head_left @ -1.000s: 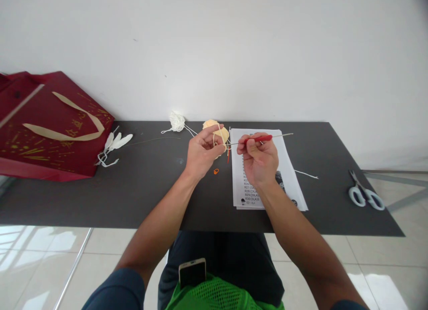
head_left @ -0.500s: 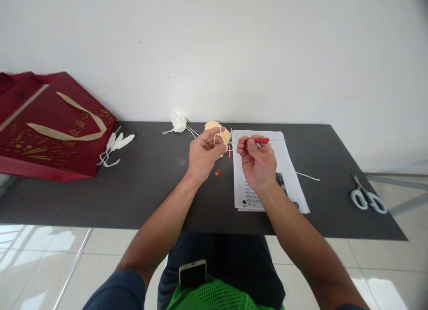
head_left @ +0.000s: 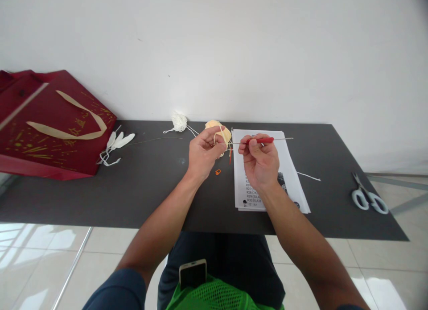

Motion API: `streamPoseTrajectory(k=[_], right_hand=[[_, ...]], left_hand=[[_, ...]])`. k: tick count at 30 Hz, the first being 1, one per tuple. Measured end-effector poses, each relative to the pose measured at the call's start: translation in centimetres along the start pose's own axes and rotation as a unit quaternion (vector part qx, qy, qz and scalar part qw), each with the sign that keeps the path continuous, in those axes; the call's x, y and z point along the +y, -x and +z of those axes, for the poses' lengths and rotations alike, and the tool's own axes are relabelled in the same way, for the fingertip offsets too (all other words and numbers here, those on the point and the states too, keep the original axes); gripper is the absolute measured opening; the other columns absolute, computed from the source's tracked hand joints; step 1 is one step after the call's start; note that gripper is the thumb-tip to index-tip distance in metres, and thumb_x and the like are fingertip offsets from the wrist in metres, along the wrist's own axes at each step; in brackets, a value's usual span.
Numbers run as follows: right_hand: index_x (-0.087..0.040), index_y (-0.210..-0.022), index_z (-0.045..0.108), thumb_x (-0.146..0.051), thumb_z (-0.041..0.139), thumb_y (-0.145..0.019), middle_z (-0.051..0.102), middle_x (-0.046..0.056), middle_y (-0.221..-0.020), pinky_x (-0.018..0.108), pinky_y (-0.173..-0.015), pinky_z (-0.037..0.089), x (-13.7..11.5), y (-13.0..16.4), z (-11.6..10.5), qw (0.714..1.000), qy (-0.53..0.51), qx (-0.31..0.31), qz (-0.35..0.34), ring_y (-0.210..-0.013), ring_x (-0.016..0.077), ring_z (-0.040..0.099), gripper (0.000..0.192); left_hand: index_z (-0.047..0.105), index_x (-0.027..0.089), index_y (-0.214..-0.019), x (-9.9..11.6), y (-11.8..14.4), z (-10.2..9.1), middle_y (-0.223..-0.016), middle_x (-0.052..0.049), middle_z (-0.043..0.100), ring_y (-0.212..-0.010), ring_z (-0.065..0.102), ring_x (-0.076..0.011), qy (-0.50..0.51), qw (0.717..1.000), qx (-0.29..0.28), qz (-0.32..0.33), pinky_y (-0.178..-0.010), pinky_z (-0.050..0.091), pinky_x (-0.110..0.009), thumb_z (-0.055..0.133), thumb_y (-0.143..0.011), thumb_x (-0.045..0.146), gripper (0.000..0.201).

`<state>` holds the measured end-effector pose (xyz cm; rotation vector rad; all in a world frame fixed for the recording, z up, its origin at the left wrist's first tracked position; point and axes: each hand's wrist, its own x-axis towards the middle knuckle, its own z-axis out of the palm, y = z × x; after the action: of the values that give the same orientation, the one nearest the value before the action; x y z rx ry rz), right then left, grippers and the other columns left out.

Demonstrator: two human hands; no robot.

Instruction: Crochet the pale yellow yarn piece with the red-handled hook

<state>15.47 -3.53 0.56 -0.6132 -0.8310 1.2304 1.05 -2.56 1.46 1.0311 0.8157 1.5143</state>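
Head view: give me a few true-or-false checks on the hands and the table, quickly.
1. The right hand holds a red-handled hook. True.
2. The left hand holds the scissors. False: it holds a cream crochet piece; the scissors lie at the table's right end.
3. The printed sheet lies under the right hand. True.
4. The red bag sits on the right. False: it is at the left end.

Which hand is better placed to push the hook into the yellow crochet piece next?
Right, probably. The right hand grips the crochet hook by its red handle, tip aimed at the yellow crochet piece, which the left hand pinches with yarn over its fingers.
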Motion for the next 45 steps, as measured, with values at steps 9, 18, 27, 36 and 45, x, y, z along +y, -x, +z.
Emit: streamPoseTrajectory(k=[9,18,27,36,45], right_hand=[[-0.027,-0.09,0.062,-0.031,0.081,-0.084,0.073,-0.004,-0.085,0.022,-0.064,0.057,-0.2,0.0,0.0,1.0,-0.005,0.008,0.004,-0.07,0.0086,0.066,0.02],[-0.025,-0.091,0.064,-0.032,0.077,-0.088,0.075,-0.005,-0.09,0.02,-0.07,0.064,0.1,-0.2,-0.2,0.999,-0.008,0.013,0.046,-0.073,0.0071,0.07,0.015],[-0.022,-0.085,0.068,-0.027,0.082,-0.084,0.079,-0.003,-0.096,0.014,-0.084,0.065,0.7,0.2,0.5,0.99,-0.08,0.038,0.109,-0.081,0.0048,0.075,0.014],[-0.021,-0.087,0.069,-0.03,0.084,-0.082,0.081,-0.002,-0.097,0.015,-0.087,0.065,1.1,0.7,1.1,0.989,-0.077,0.054,0.112,-0.081,0.0056,0.077,0.018],[-0.019,-0.088,0.072,-0.026,0.083,-0.083,0.082,0.001,-0.096,0.014,-0.087,0.065,0.8,1.1,1.7,0.988,-0.085,0.074,0.107,-0.085,0.0077,0.078,0.014]], left_hand=[[0.075,0.021,-0.108,-0.1,0.0,-0.1,-0.068,0.004,0.061,-0.054,0.046,-0.0061,-0.003,1.0,-0.012,0.004,-0.048,0.036,-0.02,0.079,-0.07,0.016,0.038],[0.074,0.023,-0.112,-0.2,0.0,0.0,-0.077,0.002,0.065,-0.062,0.053,-0.0083,0.002,0.999,-0.026,0.021,-0.053,0.043,-0.02,0.084,-0.073,0.023,0.04],[0.071,0.025,-0.118,-0.3,0.2,0.3,-0.091,-0.002,0.068,-0.084,0.064,-0.0131,0.001,1.0,-0.006,0.01,-0.077,0.052,-0.026,0.086,-0.07,0.019,0.051],[0.061,0.028,-0.139,0.1,0.6,0.7,-0.078,0.002,0.069,-0.069,0.061,-0.0112,-0.005,0.999,0.037,-0.006,-0.069,0.05,-0.024,0.087,-0.069,0.018,0.076],[0.063,0.026,-0.136,-1.0,0.1,0.0,-0.082,0.002,0.074,-0.069,0.064,-0.0103,-0.052,0.998,0.024,0.018,-0.069,0.053,-0.025,0.083,-0.073,0.019,0.066]])
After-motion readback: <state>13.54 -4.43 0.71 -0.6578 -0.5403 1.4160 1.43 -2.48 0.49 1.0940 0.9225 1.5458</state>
